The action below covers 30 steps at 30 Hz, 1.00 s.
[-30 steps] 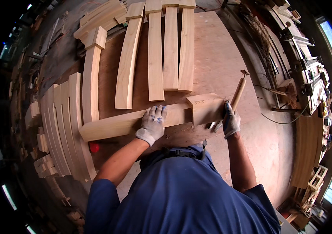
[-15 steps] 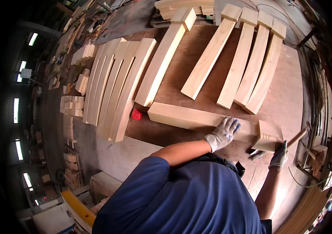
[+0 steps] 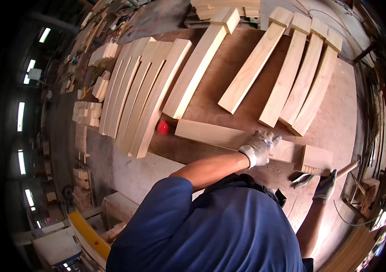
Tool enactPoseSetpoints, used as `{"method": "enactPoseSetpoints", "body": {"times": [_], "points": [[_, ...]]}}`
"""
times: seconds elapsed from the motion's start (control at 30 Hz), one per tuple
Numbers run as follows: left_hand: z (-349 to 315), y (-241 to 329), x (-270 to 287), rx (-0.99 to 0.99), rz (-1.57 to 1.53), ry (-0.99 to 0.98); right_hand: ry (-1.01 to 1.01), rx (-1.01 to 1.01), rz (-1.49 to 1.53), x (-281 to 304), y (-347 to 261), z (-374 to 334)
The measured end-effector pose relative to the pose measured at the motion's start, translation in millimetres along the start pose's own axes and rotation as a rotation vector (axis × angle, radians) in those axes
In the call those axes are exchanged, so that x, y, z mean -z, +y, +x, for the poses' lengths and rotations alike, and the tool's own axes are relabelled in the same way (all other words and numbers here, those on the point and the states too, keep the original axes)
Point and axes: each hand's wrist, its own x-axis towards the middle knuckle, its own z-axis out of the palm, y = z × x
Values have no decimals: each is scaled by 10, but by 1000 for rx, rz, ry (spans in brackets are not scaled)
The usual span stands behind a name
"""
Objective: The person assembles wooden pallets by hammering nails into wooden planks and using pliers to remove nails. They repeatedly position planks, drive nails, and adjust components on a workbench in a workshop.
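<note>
Lying crosswise in front of me is a pale wooden post (image 3: 211, 131) with a square block (image 3: 316, 158) at its right end. A row of short dark marks runs along the block's lower edge. My left hand (image 3: 261, 147), in a whitish work glove, grips the post around its middle with bent fingers. At the right, beyond the block, my gloved right hand (image 3: 325, 185) is closed around the wooden handle of what looks like a hammer (image 3: 348, 168); its head is hard to make out. Pliers (image 3: 302, 181) lie just below the block.
Several block-ended posts (image 3: 252, 65) lie across the brown tabletop (image 3: 344, 99). Plain posts (image 3: 161, 97) stand side by side at the left. A red object (image 3: 163, 127) sits by the held post's left end. More timber is stacked at the far edge.
The held post appears turned slightly about its length, showing more upper face. My left hand's fingers are more bent and raised. The whole view has shifted a little; my right hand still grips the handle.
</note>
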Motion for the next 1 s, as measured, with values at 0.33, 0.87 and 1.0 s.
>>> {"method": "enactPoseSetpoints", "body": {"times": [0.33, 0.87, 1.0], "points": [[71, -279, -229, 48, 33, 154, 256, 236, -327, -538, -392, -504], [254, -258, -168, 123, -15, 35, 160, -94, -425, -693, 73, -2156], [267, -252, -134, 124, -34, -12, 38, -106, -394, -633, 101, -1963]]}}
